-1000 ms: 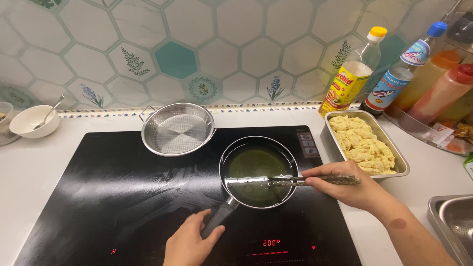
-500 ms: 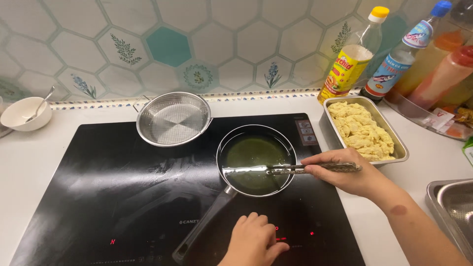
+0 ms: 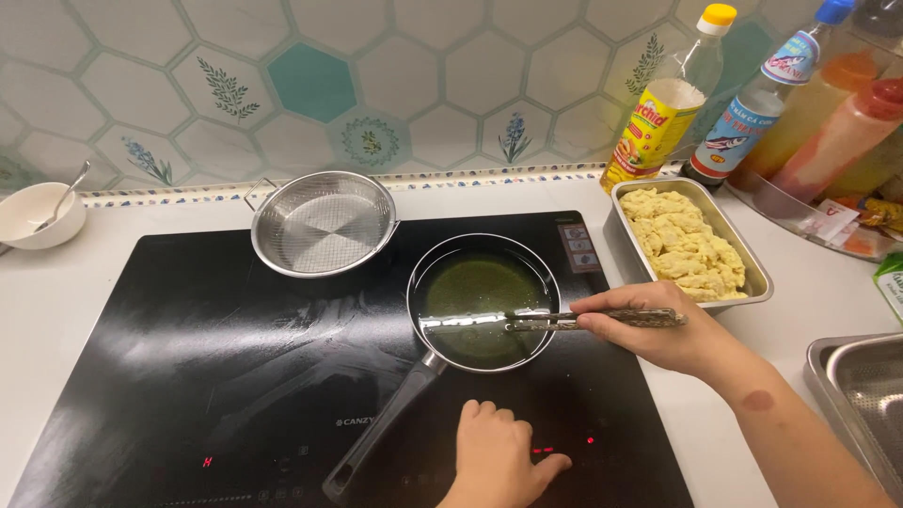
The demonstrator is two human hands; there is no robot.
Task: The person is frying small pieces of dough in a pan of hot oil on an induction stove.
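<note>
Fingers of right hand (image 3: 658, 334) pinch chopsticks (image 3: 564, 322) over pan (image 3: 483, 301).

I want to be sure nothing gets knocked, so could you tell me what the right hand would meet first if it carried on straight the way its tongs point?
The right hand points its tongs leftward across the pan of oil. Going on, the tips would probably meet the pan's left rim first; their height above it is hard to judge.
</note>
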